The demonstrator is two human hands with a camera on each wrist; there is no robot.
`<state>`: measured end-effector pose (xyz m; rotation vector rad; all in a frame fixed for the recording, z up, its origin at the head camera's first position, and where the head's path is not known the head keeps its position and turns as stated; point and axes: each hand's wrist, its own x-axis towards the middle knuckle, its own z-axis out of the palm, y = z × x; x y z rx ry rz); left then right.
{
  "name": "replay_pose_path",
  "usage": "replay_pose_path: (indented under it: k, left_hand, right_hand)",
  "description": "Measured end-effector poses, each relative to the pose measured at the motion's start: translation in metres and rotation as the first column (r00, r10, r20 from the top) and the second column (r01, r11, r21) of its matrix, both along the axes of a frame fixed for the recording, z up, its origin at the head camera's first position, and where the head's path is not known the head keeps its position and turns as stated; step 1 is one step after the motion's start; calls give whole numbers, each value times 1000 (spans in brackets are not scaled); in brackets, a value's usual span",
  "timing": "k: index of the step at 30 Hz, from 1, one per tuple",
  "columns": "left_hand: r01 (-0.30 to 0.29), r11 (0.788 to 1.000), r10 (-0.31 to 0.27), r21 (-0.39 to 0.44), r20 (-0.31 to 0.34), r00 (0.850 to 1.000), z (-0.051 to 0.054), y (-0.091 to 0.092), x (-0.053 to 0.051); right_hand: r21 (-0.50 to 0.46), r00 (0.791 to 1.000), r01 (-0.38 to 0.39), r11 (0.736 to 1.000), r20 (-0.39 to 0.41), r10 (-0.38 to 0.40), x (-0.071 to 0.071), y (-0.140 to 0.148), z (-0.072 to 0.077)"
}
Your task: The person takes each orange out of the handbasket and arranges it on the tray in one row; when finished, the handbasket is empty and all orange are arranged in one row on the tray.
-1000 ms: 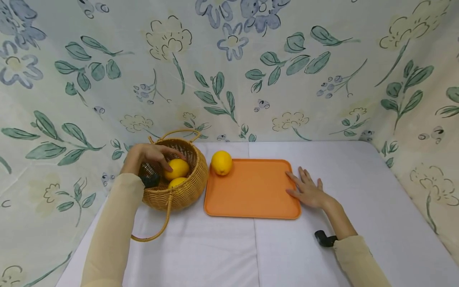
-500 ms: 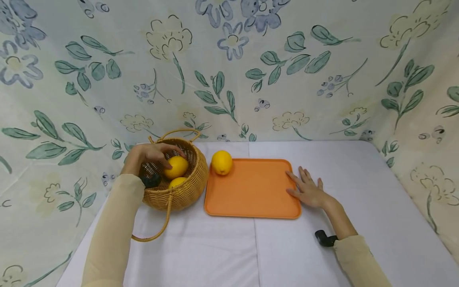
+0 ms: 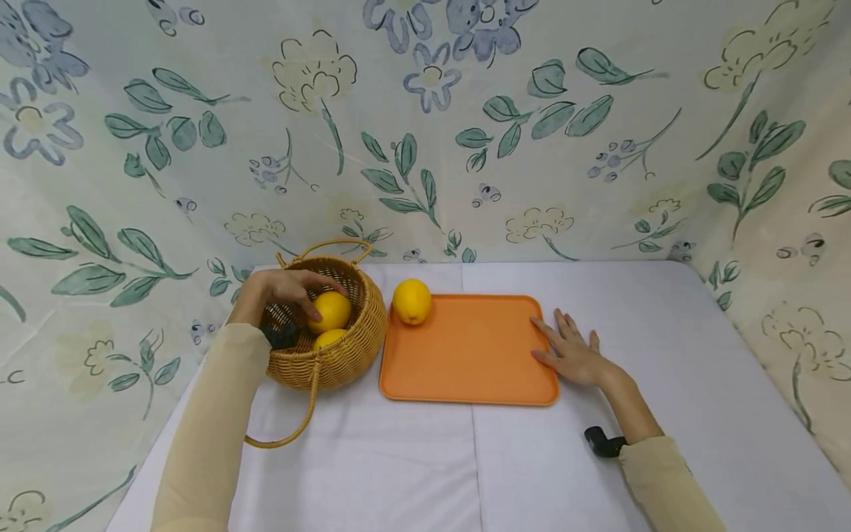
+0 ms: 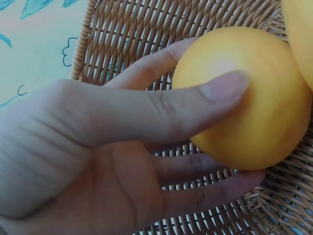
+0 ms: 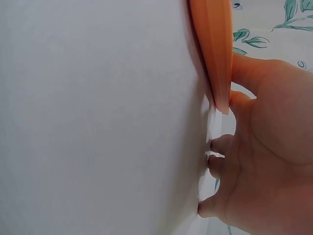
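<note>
"What's the setting, from where you stand?"

"A cream hanging cloth printed with blue flowers and green leaves [image 3: 425, 111], and before it a table under a white cloth [image 3: 372, 473]. On that, a flat orange rectangular tray [image 3: 465, 355], and just left of it a round tan wicker basket [image 3: 368, 325]."

"And the hands?"

"The right hand [image 3: 577, 358] has its fingers spread and straight, thumb and forefinger touching the tray's right edge, gripping nothing. The left hand [image 3: 286, 287] is down inside the basket, grasping a smooth yellow lemon [image 4: 264, 117], thumb on one side, fingers curled round the other."

"Any others?"

"A second yellow lemon [image 3: 330, 339] right beside it in the basket, and a third yellow lemon [image 3: 412, 301] at the tray's far left corner."

"How would you handle that hold?"

"I'd seat the fingers well beneath before taking any weight; that skin looks slippery. Then I'd go straight up, so the neighbour isn't dragged and the knuckles clear the wicker. The right hand should stay light, or the tray may slide."
</note>
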<state>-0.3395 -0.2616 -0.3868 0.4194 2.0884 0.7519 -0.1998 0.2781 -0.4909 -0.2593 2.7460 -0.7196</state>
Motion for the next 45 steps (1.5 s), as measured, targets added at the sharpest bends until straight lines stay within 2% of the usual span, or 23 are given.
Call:
replay_pose_path:
  k: [2,5,7,12,14,16,20,25,27,29,32,34,37,39,40,42,45]
  left_hand:
    - [-5,1000,5,9,-4,1000,-1,-1,0]
    - [26,1000,-26,2,-62,998,-2,-3,1]
    - [36,999,-35,12,-79,996,-2,-4,2]
    - [32,999,-26,41,-125,992,5,-7,4]
    - [23,999,-18,30,-154,988,11,-7,6]
    - [13,1000,-9,27,-154,988,19,-7,7]
    - [28,999,-24,15,-176,984,36,-8,12]
    - [32,994,-10,103,-202,979,59,-11,23]
    - [20,990,14,140,-234,972,69,-12,29]
    - [32,981,23,193,-275,961,76,-11,32]
    - [30,955,68,294,-319,945,85,2,35]
    - [5,933,123,361,-332,935,88,17,37]
    - [-89,894,250,439,-323,913,91,46,43]
    - [-126,867,308,482,-320,896,92,65,47]
    - [-132,859,323,495,-323,889,92,74,49]
    - [-124,846,330,519,-325,886,92,93,53]
    - [-83,840,295,536,-323,899,88,117,56]
  right_hand:
    - [0,1000,0,1000,0,0,0,0,0]
    - [1,1000,0,1000,0,0,0,0,-1]
    - [1,1000,0,1000,0,0,-1,0,-1]
    - [2,1000,-3,1000,2,3,-2,-1,-1]
    - [0,1000,-5,1000,1,5,-2,-1,-1]
    - [1,1000,-4,1000,3,4,-2,-1,-1]
    - [3,1000,-5,1000,2,5,-2,0,-1]
    - [-5,1000,-7,1000,2,7,-2,-2,0]
    - [-4,1000,-8,1000,-3,8,-1,-3,0]
    - [3,1000,-5,1000,-5,5,0,-4,1]
    - [9,1000,-5,1000,-7,5,1,-3,2]
    - [0,1000,-6,1000,-4,6,1,-1,2]
    - [-13,1000,-11,1000,-5,11,-1,1,0]
    - [-16,1000,-13,1000,-3,13,-1,1,0]
    - [-16,1000,-14,1000,-2,14,-1,1,0]
    - [-10,1000,-13,1000,-1,13,-1,0,0]
    - [-7,1000,-10,1000,0,10,-1,1,0]
